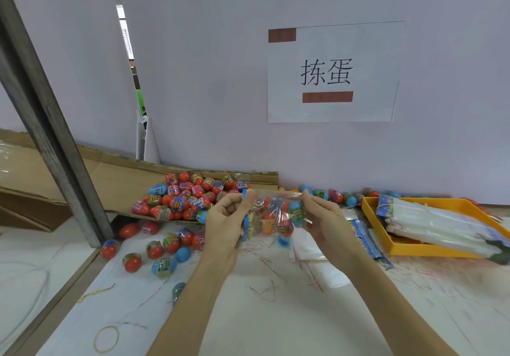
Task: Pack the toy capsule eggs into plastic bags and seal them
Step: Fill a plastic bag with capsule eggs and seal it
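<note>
My left hand and right hand pinch the top corners of the bag, stretched between my fingers, eggs inside. One slack pinch and they could spill onto the table below.

- One view only, worn on the person's head; wide-angle, edges bowed.
- Faces forward and down, toward 12 o'clock, at a white table and the partition wall close behind it.
- Near: both forearms reach in from 6 o'clock, left hand and right hand at frame centre.
- Paper sign at 1 o'clock, steel post at 9 to 10 o'clock.
</note>
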Motion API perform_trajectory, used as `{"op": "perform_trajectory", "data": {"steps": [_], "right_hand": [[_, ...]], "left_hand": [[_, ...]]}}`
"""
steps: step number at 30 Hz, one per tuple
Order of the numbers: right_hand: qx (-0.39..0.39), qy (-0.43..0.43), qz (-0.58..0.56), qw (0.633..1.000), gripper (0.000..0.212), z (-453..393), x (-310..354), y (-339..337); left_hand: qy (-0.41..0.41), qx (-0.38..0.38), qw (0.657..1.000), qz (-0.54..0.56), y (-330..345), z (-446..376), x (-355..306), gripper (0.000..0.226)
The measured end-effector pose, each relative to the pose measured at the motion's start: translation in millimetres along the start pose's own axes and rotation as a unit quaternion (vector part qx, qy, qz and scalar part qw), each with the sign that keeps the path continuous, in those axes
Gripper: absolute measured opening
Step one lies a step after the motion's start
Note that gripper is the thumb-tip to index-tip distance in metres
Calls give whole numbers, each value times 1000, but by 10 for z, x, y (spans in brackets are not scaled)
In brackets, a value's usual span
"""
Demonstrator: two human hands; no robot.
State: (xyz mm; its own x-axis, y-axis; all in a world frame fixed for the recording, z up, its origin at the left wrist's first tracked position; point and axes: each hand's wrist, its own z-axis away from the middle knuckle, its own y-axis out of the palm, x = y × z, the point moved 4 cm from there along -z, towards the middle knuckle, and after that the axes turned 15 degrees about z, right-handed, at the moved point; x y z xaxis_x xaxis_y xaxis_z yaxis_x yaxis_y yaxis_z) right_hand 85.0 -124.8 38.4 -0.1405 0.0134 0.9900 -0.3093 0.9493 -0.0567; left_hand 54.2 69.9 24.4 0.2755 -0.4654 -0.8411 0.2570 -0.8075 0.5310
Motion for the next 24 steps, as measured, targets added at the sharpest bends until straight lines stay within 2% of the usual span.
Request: {"op": "perform_trajectory", "data": {"steps": [3,8,11,19,24], "right_hand": [[10,-2,13,1000,38,17,-12,42],[127,46,-31,990,36,27,-86,150],[177,25,45,983,36,51,-98,179],[213,29,33,976,31,67,-101,124],[198,57,24,978,29,88,-91,133]], "left_hand": [[133,10,978,-162,-13,22,-62,36],[198,21,950,-242,21,59,-43,29],[266,6,921,-283,2,88,-88,20],[272,-4,924,-269,-47,30,-153,20],[233,34,943,-236,-67,28,-151,17]]}}
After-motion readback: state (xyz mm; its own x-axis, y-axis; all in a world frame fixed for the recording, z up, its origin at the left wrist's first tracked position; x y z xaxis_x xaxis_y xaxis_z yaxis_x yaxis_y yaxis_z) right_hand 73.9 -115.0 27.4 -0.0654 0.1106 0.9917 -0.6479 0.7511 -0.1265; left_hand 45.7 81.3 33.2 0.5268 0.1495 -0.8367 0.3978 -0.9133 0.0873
